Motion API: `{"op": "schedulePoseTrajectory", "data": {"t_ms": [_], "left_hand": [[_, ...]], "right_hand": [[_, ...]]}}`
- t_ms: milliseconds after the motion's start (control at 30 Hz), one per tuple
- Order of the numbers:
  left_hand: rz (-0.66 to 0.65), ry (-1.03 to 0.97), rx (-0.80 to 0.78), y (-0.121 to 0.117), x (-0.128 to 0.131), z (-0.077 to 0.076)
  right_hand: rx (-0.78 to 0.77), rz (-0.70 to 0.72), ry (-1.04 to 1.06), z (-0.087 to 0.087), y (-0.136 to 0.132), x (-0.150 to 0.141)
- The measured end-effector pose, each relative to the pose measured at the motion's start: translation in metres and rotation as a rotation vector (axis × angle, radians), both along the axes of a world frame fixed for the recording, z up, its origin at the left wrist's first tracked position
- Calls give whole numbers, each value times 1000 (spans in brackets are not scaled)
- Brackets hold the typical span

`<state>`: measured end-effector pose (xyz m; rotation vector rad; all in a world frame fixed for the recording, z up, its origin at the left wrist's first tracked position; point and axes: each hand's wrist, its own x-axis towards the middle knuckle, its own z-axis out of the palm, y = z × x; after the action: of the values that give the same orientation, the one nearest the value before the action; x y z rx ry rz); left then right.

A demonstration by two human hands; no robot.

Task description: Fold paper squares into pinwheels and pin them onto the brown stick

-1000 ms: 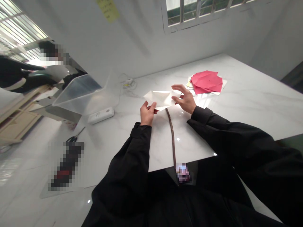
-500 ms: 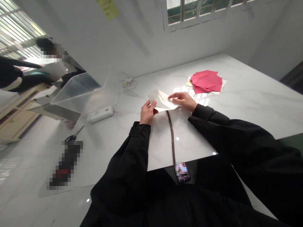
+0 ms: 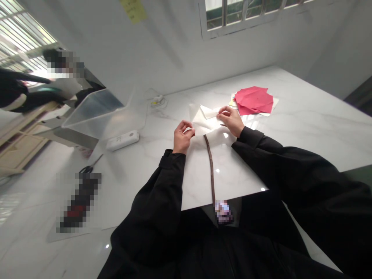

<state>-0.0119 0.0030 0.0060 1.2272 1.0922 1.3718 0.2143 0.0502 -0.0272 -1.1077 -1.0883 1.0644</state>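
Observation:
Between my hands is a cream sheet of paper (image 3: 202,121) with creases and a flap turned over at its top. My left hand (image 3: 183,136) pinches the sheet's lower left corner between thumb and fingertips. At its right side my right hand (image 3: 231,119) has thumb and fingers closed on the edge. A thin brown stick (image 3: 211,164) lies on the table just below the paper, its lower end reaching the table's front edge. Beyond my right hand rests a pile of red paper sheets (image 3: 254,100), with pale sheets beneath.
To the left stand a clear plastic bin (image 3: 99,112) and a white power strip (image 3: 123,140). Scissors (image 3: 88,167) lie near a blurred dark item (image 3: 80,203). A small white plug with cable (image 3: 157,99) is by the wall. Another person (image 3: 64,66) sits at far left.
The paper has shifted slightly right and its folds have opened out, with a flap now showing at the top. My right hand has moved a little right along it.

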Motion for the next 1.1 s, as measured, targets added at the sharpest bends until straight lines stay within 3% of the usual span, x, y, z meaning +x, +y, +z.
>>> {"op": "schedulePoseTrajectory", "data": {"t_ms": [133,367,533,667,933,1100], "left_hand": [[11,13,17,6,-3,-6],[150,-26,-31,15,-8,-10],[191,-20,-27,15,-10,-13],[208,-70,-48,15,-10,-11],[84,9,-76,11,-6,-11],[74,-114,-104,13,-5,-13]], "right_hand": [[75,71,-63,6,-7,-3],[157,217,-223,19,-20,-7],[290,273,-353,20,-21,-9],[305,318,-473,18,-24,-11],[244,148,-403,14,-22,-12],[169,117,-248,15,-16,-12]]}}
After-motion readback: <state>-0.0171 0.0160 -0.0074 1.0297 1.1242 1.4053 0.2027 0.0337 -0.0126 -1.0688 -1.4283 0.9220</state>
